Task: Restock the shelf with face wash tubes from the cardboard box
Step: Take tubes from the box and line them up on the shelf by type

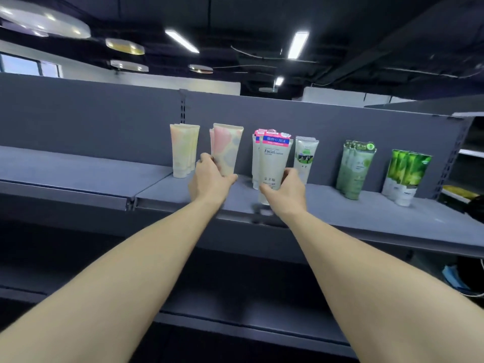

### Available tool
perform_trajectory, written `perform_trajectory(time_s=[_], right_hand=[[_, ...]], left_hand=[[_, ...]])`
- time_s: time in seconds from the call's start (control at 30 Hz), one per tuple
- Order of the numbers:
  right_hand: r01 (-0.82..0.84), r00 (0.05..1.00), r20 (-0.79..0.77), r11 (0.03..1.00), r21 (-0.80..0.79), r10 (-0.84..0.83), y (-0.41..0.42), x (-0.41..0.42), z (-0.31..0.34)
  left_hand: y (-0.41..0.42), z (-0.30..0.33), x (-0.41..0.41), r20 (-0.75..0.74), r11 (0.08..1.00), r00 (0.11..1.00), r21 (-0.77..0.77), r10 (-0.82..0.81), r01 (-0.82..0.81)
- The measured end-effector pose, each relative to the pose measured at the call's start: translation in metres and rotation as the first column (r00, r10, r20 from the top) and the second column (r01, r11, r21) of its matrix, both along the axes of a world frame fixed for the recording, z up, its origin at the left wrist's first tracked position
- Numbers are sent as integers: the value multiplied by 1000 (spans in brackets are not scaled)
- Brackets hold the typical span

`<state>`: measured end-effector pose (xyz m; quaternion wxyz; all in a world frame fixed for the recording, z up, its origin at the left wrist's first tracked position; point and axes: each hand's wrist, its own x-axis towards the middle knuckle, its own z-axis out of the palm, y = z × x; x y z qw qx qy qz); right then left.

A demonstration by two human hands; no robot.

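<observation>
Pink-patterned tube (227, 149): gripped low by left hand (209, 179), upright on shelf (340, 205). "Facial" tube (273, 163): clasped by right hand (284, 191). Advised: caps seated flat, labels squared forward. Cardboard box: unseen.

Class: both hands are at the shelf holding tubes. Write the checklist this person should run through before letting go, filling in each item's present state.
1. Left hand grips the pink tube: ok.
2. Right hand grips the Facial tube: ok.
3. Pink tube upright: ok.
4. Facial tube's base resting on the shelf: cannot tell, the hand hides it.
5. Each tube in front of its matching row: ok.
6. Cardboard box within reach: cannot tell, out of view.
</observation>
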<state>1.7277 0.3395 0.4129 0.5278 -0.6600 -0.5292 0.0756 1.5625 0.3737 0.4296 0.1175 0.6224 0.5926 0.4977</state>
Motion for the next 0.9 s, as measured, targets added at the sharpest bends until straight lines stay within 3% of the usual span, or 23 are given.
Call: perform_trajectory(time_s=[0.53,0.9], right_hand=[[95,994,-52,991,-92,-100,82,-5,-7],[54,995,-71,989,-135,-64,83,-5,-7]], left_hand=[[77,-9,-5,-36,1000,999,-6,15,-15],[89,-15,-3,-30,999,1000,-50,3,-5]])
